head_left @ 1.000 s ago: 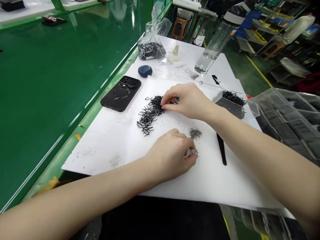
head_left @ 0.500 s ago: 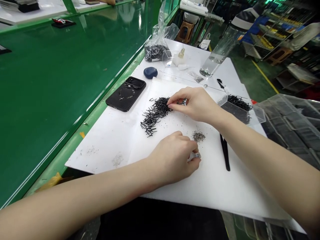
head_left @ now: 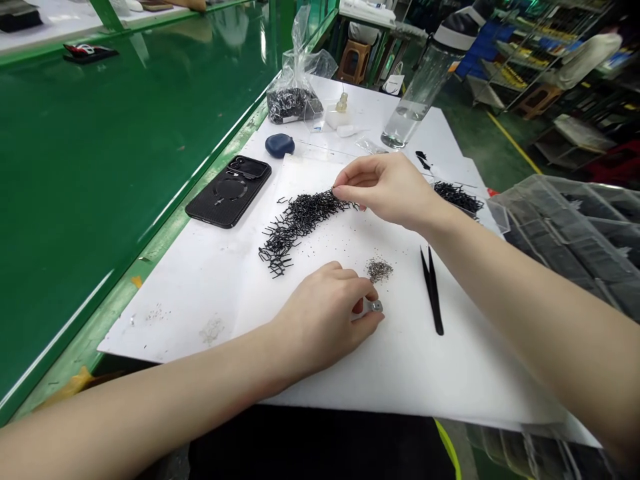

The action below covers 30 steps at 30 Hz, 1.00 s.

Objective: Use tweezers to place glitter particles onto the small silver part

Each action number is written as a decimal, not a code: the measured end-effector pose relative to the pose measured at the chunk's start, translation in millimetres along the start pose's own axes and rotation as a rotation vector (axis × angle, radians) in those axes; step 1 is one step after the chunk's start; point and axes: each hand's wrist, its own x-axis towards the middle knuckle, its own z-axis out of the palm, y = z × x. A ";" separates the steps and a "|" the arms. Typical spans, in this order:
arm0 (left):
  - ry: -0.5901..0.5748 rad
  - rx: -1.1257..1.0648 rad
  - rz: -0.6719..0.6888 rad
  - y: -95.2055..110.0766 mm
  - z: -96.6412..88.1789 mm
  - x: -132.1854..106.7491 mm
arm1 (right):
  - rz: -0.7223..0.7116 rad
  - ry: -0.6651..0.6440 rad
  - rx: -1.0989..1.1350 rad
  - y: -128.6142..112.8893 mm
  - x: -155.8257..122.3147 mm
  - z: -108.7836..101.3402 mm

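My left hand (head_left: 327, 317) is closed in a pinch around a small grey metal block (head_left: 377, 306), whose end shows between thumb and forefinger. Just beyond it, a little heap of tiny metallic bits (head_left: 379, 269) lies on the white sheet (head_left: 400, 360). My right hand (head_left: 390, 190) pinches thumb and forefinger together at the upper right of a pile of short black bent pieces (head_left: 305, 217). What sits in that pinch is too small to make out. Black tweezers (head_left: 433, 293) lie on the sheet, right of the metallic heap.
A black phone (head_left: 230, 191) and a dark blue rounded case (head_left: 280, 145) lie left of the pile. Behind stand a plastic bag of black pieces (head_left: 293, 103) and a water bottle (head_left: 413, 107). More black pieces (head_left: 457, 198) and a clear compartment box (head_left: 560, 220) are at right.
The view has shifted, moving the table leftward in the picture. My right hand has drawn back from the middle of the pile toward its right end. My left hand keeps its hold on the block.
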 end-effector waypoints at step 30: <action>0.015 0.049 0.039 -10.1 -0.8 3.0 | -0.113 -0.011 -0.083 13.0 14.0 -3.3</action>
